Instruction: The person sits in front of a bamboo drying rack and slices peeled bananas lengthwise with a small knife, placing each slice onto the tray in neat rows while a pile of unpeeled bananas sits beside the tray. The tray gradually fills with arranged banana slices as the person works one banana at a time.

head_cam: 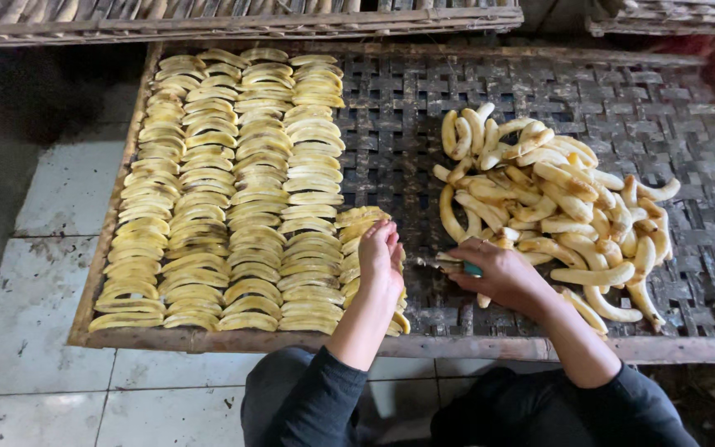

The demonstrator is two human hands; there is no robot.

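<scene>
— What is each hand doing?
— The left hand (380,258) lies flat, fingers loose, on the slices (233,190) at the tray's (424,343) near edge. The right hand (498,273) grips a knife (444,263), just left of the banana pile (556,207).
— Which step?
— Laying a cut slice, I judge; another peeled banana wants picking up next.

Woven drying tray (490,87), dark, wood-framed, set over a pale tiled floor (51,331). On its left half, neat overlapping rows of banana slices (225,190); on the right, a loose heap of peeled bananas (556,207). Between them, bare weave.
</scene>
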